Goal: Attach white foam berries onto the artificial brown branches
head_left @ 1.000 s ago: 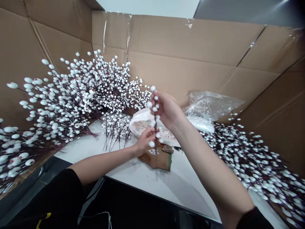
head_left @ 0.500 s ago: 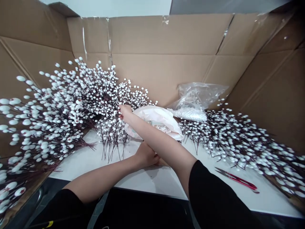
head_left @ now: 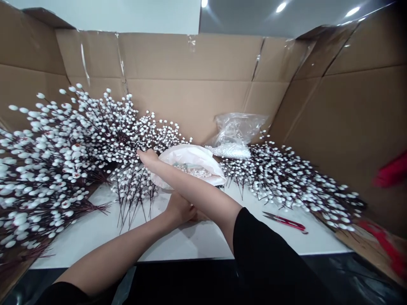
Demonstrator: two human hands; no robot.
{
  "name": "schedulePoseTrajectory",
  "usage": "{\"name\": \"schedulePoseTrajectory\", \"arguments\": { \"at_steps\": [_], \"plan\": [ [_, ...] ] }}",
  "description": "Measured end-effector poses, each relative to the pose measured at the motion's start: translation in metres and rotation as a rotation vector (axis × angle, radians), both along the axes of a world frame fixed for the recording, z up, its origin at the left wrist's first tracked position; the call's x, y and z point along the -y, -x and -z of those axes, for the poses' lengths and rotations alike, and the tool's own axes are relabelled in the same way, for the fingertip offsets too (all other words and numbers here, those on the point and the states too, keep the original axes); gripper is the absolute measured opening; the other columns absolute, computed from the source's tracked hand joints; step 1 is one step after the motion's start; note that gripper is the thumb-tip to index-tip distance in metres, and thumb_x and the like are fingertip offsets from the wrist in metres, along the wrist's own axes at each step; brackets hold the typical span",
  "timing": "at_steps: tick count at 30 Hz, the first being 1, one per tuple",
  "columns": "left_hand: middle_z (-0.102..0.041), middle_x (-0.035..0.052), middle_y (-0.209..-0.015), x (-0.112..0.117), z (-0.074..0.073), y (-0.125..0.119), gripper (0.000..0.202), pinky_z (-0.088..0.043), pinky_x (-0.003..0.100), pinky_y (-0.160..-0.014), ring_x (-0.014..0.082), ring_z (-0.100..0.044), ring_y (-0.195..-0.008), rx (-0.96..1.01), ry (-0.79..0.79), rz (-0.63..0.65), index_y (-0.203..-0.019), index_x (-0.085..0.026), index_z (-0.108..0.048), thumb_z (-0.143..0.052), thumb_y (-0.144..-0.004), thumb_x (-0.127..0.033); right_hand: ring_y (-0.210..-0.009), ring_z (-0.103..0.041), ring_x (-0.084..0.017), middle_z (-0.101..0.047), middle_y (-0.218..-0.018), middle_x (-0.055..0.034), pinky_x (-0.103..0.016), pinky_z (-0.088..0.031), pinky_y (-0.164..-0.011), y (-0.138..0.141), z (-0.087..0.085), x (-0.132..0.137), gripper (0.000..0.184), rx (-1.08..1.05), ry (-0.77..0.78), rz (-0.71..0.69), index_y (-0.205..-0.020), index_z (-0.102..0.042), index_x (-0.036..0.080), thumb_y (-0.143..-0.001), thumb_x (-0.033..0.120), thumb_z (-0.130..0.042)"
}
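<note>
Right hand has crossed leftward, white-berry sprigs just beside it.

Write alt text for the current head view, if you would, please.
A person's right hand reaches past the left hand towards white-berried sprigs on a white table. An open white bag sits nearby; red-handled snips lie at right.

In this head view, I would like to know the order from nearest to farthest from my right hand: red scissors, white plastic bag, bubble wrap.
1. White plastic bag: just right of the right hand.
2. Bubble wrap: farther right, past the bag.
3. Red scissors: farthest right, toward the front.
</note>
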State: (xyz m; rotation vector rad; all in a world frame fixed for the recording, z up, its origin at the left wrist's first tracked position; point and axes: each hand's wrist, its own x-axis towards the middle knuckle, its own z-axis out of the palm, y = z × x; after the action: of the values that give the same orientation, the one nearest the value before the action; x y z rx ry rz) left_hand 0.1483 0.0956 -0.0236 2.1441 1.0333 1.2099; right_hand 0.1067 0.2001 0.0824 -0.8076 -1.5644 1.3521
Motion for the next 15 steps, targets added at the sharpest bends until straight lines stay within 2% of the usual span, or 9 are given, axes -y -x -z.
{"name": "schedulePoseTrajectory", "arguments": {
  "at_steps": [2, 4, 7, 9, 12, 15],
  "plan": [
    [-0.064, 0.0094, -0.071, -0.001, 0.0, 0.002, 0.002, -0.04, 0.041, -0.071, 0.0319, -0.057, -0.076, -0.116, -0.126, -0.047, -0.068, -0.021, -0.064, -0.064, -0.066, -0.02, -0.073, -0.055, -0.021, -0.056, -0.07, -0.0035, -0.032, -0.046, -0.067, -0.005, -0.007, 0.005, 0.021, 0.013, 0.027, 0.083, -0.07, -0.053, 0.019, -0.075, 0.036, -0.064],
    [-0.068, 0.0108, -0.078, -0.003, 0.001, 0.003, 0.013, -0.041, 0.041, -0.071, 0.0343, -0.059, -0.081, -0.138, -0.186, -0.055, -0.08, -0.021, -0.067, -0.063, -0.067, -0.021, -0.071, -0.056, -0.018, -0.056, -0.067, -0.0016, -0.03, -0.047, -0.066, -0.014, -0.014, 0.017, 0.02, -0.004, 0.062, 0.13, -0.068, -0.051, 0.02, -0.074, 0.032, -0.066],
    [-0.07, 0.0111, -0.087, -0.006, 0.002, 0.002, 0.024, -0.042, 0.04, -0.071, 0.0363, -0.059, -0.087, -0.137, -0.224, -0.074, -0.091, -0.022, -0.068, -0.064, -0.067, -0.022, -0.064, -0.057, -0.015, -0.058, -0.064, -0.0006, -0.027, -0.047, -0.062, -0.042, -0.021, 0.047, 0.018, -0.117, 0.05, -0.033, -0.067, -0.05, 0.02, -0.078, 0.03, -0.059],
    [-0.07, 0.0103, -0.084, -0.007, 0.001, 0.001, 0.023, -0.042, 0.039, -0.07, 0.0347, -0.06, -0.084, -0.157, -0.293, -0.09, -0.089, -0.022, -0.068, -0.064, -0.066, -0.02, -0.06, -0.056, -0.013, -0.058, -0.062, -0.0002, -0.025, -0.046, -0.06, -0.071, -0.024, 0.073, 0.021, -0.14, -0.09, -0.118, -0.064, -0.05, 0.02, -0.08, 0.031, -0.057],
    [-0.068, 0.008, -0.073, -0.004, -0.005, -0.003, 0.008, -0.04, 0.034, -0.065, 0.028, -0.061, -0.074, -0.273, -0.494, -0.105, -0.076, -0.021, -0.066, -0.06, -0.073, -0.019, -0.052, -0.045, -0.009, -0.05, -0.052, 0.0026, -0.022, -0.038, -0.055, -0.123, -0.025, 0.106, 0.035, -0.027, -0.371, 0.065, -0.051, -0.045, 0.019, -0.082, 0.033, -0.054],
    [-0.067, 0.0048, -0.069, 0.004, -0.014, -0.006, 0.013, -0.037, 0.031, -0.062, 0.0208, -0.059, -0.066, -0.398, -0.686, -0.09, -0.076, -0.019, -0.064, -0.053, -0.082, -0.017, -0.05, -0.041, -0.009, -0.045, -0.049, 0.004, -0.022, -0.035, -0.053, -0.184, -0.021, 0.118, 0.036, 0.075, -0.535, 0.283, -0.05, -0.044, 0.018, -0.082, 0.031, -0.052]
  ]
}}
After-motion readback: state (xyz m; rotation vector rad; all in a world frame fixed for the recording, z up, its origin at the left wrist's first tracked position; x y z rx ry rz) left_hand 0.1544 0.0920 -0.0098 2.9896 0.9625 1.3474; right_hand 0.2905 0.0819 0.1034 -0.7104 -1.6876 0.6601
